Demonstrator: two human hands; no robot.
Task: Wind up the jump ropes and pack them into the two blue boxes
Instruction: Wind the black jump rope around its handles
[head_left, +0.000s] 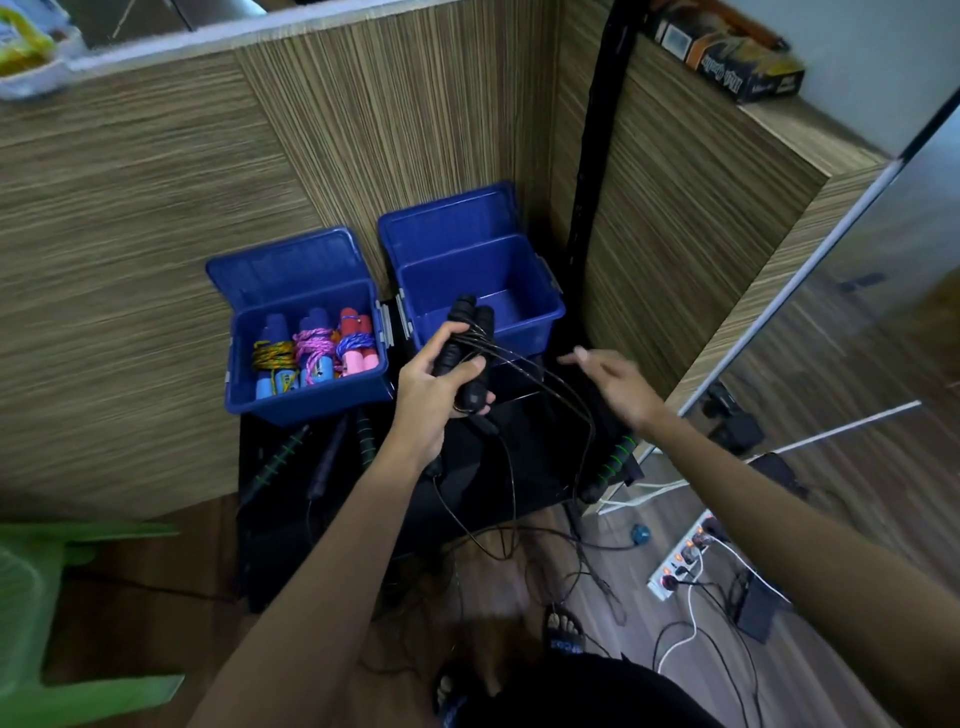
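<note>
Forearms reach over the right blue box (530, 317), left hand (431, 387) curled round both black handles (467, 338), right hand (615, 382) spread empty; I'd grip handles, since the thin cord (550, 384) looks light, springy, slippery.

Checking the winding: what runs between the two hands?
In the head view, thin black rope strands run from the handles in the left hand toward the open right hand.

Head-worn view, forward and downward
</note>
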